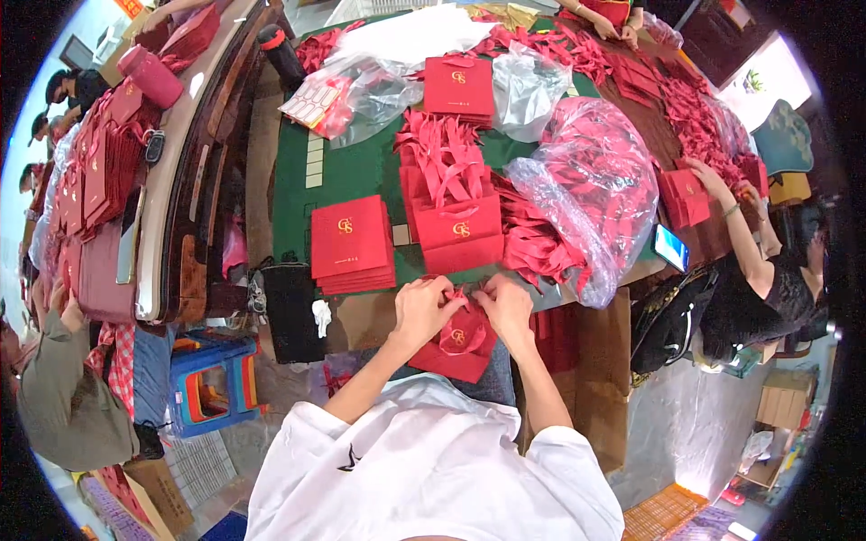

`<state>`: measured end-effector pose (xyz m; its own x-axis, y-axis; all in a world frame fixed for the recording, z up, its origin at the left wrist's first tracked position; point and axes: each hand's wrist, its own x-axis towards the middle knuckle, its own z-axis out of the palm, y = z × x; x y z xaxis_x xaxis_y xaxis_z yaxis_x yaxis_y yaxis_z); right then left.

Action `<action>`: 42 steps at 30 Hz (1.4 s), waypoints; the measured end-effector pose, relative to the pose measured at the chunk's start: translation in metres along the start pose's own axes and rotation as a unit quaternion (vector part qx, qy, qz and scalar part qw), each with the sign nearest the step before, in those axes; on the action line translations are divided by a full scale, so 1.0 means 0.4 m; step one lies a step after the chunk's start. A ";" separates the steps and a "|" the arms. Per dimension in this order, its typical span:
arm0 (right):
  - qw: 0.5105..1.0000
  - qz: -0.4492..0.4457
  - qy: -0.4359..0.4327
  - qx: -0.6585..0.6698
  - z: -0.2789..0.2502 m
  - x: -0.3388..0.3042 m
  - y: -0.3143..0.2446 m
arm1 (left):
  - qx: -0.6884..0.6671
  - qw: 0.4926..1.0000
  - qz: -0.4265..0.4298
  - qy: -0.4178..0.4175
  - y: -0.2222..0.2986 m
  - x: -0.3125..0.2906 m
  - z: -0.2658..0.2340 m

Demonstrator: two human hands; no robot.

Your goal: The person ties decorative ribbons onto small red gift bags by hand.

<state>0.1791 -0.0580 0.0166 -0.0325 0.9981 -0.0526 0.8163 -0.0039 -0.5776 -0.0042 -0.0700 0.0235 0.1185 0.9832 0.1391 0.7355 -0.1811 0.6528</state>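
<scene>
Green cloth (pixel 361 171) covered the middle of the crowded work table, and its near edge stood just before the person in a white shirt (pixel 406 460). At this edge, the left hand (pixel 421 308) and the right hand (pixel 505 308) were close together, both with bent fingers, and both were pinching the top of one small red bag (pixel 462 359). Whether the tips held the paper or a ribbon, I could not tell, because the fingers hid it. This bag hung below the fingertips, between the two forearms and over the lap, with its gold mark (pixel 457 337) facing up. On the cloth were three piles of red bags: one flat pile (pixel 350 239) to the left, one far pile (pixel 458 86), and one middle pile (pixel 456 239) with loose ribbons (pixel 446 167) upon it; the bags in each pile could not be counted exactly. To the right of the middle pile lay one big clear sack (pixel 600 162), full of red ribbons. One phone (pixel 670 247) lay near the right corner, and one dark bottle (pixel 282 56) was at the far left. Farther right, a co-worker's hand (pixel 713 180) touched another red bag (pixel 686 198).
</scene>
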 end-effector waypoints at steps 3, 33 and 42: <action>0.998 -0.003 0.008 0.068 0.020 -0.003 0.014 | 0.043 0.999 -0.001 -0.014 0.007 0.009 0.010; 0.881 0.058 -0.088 0.461 0.000 -0.002 0.037 | -0.269 0.956 -0.034 0.114 -0.028 -0.071 0.032; 0.914 0.022 0.000 0.406 0.007 0.041 0.070 | -0.247 0.950 -0.022 -0.190 -0.033 -0.132 -0.023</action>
<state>0.1997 -0.0422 -0.0027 -0.0100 0.9959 -0.0896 0.1199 -0.0878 -0.9889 -0.0263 -0.1199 0.0144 0.3968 0.9108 -0.1139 0.3539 -0.0373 0.9345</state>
